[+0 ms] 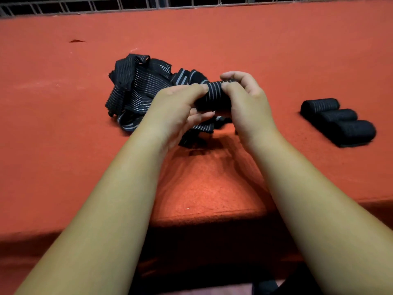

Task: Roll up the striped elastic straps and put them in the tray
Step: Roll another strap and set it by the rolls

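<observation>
Both hands hold a partly rolled black strap with thin white stripes [213, 95] above the red table. My left hand [178, 107] pinches its left end, and my right hand [244, 96] curls round its right end. The strap's loose tail [202, 127] hangs down under my hands onto the table. A heap of unrolled striped straps [136, 86] lies just behind and to the left of my hands. Three finished rolls [338, 120] lie side by side at the right on a dark flat tray [353, 144], of which only an edge shows.
The red felt-covered table [212, 39] stretches far back to a metal grid fence [148, 3]. A small dark scrap [76, 41] lies at the far left. The table's front edge [202, 218] runs just under my forearms.
</observation>
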